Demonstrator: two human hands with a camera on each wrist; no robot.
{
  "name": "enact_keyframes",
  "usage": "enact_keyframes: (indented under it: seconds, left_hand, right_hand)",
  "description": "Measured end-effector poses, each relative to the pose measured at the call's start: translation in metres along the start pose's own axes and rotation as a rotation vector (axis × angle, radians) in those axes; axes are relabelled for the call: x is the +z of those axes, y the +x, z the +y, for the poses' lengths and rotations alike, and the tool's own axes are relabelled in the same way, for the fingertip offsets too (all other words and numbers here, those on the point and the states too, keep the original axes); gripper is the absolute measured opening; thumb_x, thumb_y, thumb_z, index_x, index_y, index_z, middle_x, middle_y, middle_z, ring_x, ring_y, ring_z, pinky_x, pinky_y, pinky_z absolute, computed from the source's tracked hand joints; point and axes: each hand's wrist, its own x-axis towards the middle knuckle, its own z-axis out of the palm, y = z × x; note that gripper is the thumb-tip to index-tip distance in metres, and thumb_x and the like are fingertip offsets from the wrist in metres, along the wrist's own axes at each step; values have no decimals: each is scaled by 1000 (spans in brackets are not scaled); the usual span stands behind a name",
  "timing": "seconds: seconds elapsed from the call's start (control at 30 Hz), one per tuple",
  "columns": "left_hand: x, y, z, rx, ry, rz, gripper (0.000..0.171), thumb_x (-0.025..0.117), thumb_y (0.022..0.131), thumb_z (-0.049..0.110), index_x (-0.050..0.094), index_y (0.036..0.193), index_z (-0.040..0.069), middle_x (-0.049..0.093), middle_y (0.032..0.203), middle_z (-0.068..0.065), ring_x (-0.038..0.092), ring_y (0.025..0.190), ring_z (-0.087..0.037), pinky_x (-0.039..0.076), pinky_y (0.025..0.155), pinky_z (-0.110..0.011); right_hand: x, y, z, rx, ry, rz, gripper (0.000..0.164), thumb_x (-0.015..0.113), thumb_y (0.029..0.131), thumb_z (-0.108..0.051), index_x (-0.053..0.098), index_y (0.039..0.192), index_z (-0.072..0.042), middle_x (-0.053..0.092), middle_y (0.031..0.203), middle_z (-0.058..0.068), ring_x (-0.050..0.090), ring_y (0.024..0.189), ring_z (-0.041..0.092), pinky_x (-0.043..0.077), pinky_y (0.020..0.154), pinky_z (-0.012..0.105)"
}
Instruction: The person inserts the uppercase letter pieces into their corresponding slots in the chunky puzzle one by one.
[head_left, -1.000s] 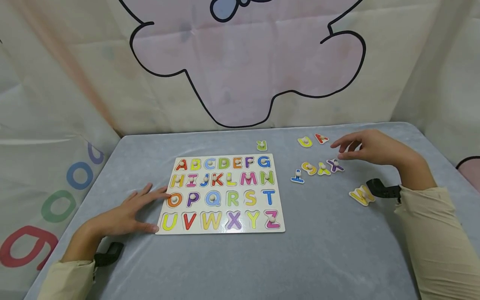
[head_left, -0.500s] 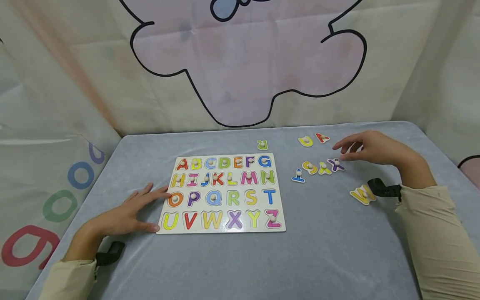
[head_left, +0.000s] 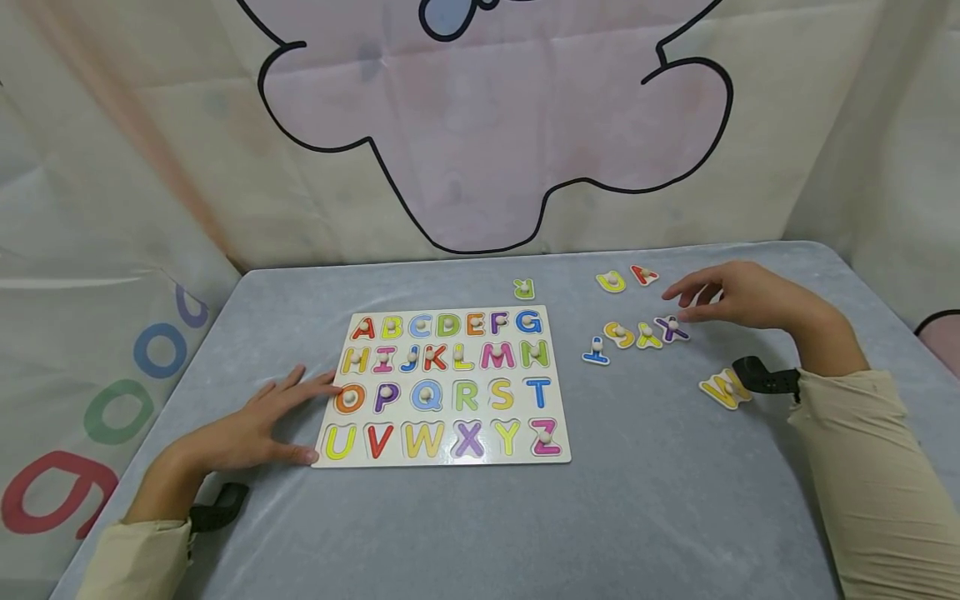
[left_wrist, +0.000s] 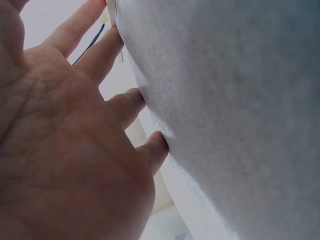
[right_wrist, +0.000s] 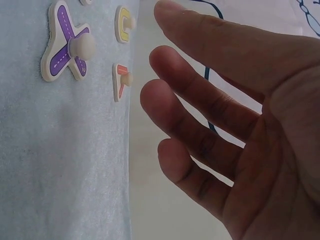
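**Left hand (head_left: pixel 251 429) at the letter board (head_left: pixel 447 400), right hand (head_left: pixel 742 293) poised bare beside the purple X (head_left: pixel 670 329)**

The hands are well apart, and neither grips anything. The left one lies with fingers spread, its index fingertip and thumb meeting the board's left edge; that contact looks meant to keep the board from sliding on the softly covered bench (head_left: pixel 652 500). The right hangs above the bench with fingers loosely bent and thumb apart, near the X but not touching it, a pose that seems to suit pinching a small knob (right_wrist: pixel 82 46).

Close to it lie Y (head_left: pixel 648 336), S (head_left: pixel 618 335) and an upside-down T (head_left: pixel 596 353), with U (head_left: pixel 611 282) and a red V (head_left: pixel 644 275) farther back. W (head_left: pixel 725 389) rests beside the black strap (head_left: pixel 765 377) on the right wrist. All lie knob-up and off the board, presumably to leave its slots uncovered and the knobs easy to reach. Only R (head_left: pixel 524 289) sits elsewhere, just beyond the board's far edge.

On the board, A (head_left: pixel 363 330) through Q (head_left: pixel 426 396) and Z (head_left: pixel 545 438) are seated; the eight empty slots (head_left: pixel 466 396) match the loose letters. A printed backdrop (head_left: pixel 480 150) hangs behind.
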Motion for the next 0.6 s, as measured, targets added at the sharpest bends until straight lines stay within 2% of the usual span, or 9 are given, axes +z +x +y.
enact_keyframes:
  seconds: [0.6]
  left_hand:
    - [0, 0, 2, -13, -7, -2, 81, 81, 76, 47, 42, 147, 38, 23, 166, -8, -5, 153, -49, -2, 112, -76]
  right_hand:
    - [-1, 1, -2, 1, -33, 8, 34, 79, 86, -25, 72, 119, -23, 73, 110, -3, 61, 88, 0, 48, 71, 22]
